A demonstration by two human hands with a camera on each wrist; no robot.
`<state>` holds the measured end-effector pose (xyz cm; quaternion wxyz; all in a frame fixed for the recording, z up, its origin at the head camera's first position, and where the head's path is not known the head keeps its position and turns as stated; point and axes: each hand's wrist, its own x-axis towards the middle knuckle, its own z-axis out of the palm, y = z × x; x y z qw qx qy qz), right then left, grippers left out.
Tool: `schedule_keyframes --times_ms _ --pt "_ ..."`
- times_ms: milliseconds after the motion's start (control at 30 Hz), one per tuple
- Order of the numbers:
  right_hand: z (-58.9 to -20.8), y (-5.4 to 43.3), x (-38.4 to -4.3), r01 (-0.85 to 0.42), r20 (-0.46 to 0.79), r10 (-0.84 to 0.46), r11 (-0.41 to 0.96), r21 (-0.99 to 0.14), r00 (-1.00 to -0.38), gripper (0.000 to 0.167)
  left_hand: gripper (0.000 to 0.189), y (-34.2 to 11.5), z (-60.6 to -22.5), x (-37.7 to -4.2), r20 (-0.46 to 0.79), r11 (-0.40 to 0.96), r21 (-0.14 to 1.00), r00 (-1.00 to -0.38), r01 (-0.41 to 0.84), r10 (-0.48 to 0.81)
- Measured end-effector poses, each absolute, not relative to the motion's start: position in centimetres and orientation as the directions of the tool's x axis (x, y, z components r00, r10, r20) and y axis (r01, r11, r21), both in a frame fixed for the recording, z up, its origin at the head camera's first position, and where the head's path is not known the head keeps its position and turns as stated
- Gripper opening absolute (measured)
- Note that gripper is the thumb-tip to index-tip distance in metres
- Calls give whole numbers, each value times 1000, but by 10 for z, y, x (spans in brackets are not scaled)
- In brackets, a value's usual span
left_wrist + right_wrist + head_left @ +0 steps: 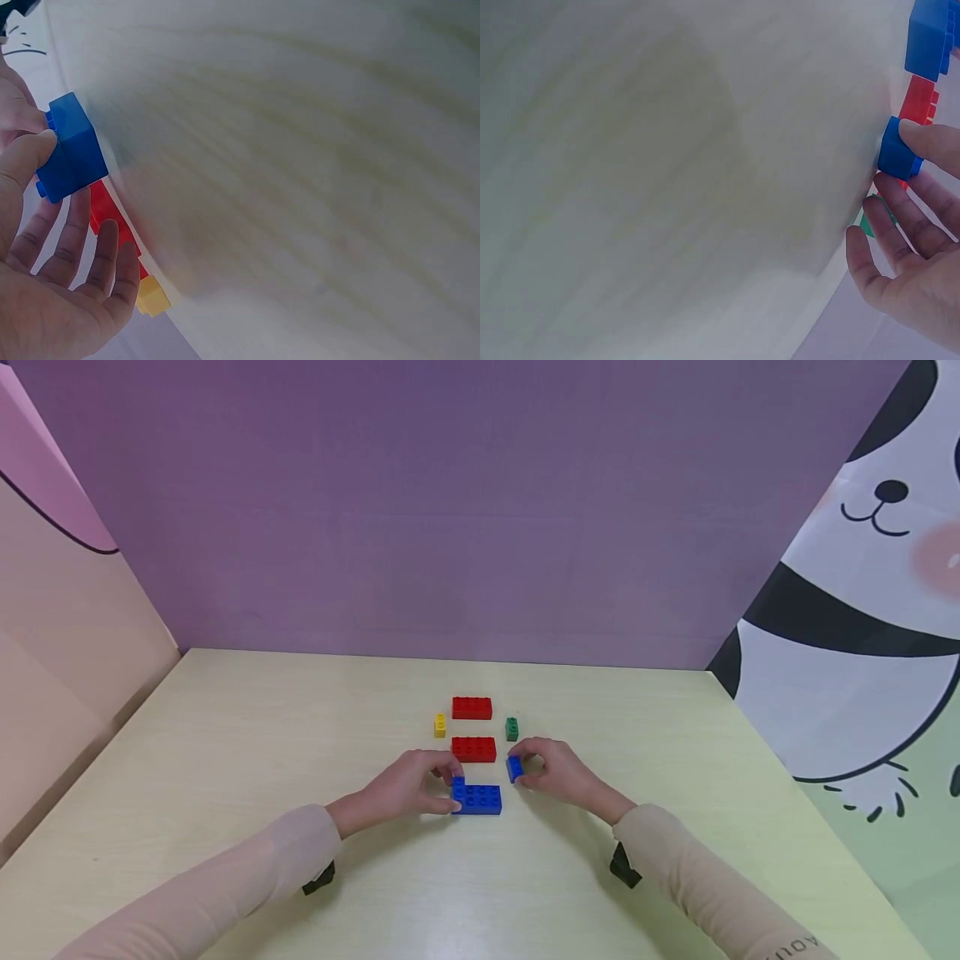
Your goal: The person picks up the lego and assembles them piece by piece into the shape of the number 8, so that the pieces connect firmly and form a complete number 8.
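Note:
In the head view a large blue toy brick lies on the table, and a small blue brick sits across its left end. My left hand pinches that left end, thumb on the near side and fingers on the far side. The left wrist view shows the thumb on the blue bricks. Right of them, my right hand pinches another small blue brick between thumb and fingers. That brick looks to be at or near the tabletop in the right wrist view.
Beyond the hands lie two red bricks, the nearer one and the farther one. A small yellow brick lies to their left, a small green brick to their right. A purple wall stands behind the table.

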<state>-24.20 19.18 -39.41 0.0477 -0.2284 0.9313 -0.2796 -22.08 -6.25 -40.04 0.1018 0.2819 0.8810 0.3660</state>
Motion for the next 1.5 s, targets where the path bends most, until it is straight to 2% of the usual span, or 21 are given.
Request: schedule_keyframes --times_ms 300,900,1500 --pt "-393 193 -241 -420 57 -467 727 -542 -882 31 32 -61 -399 -220 23 578 700 -822 419 569" --pt "-374 184 -231 -387 25 -442 756 -528 -897 37 32 -62 -399 -221 26 575 699 -818 425 574" --pt "-369 172 -211 -422 16 -494 725 -544 -869 35 33 -62 -401 -221 22 573 708 -824 413 567"
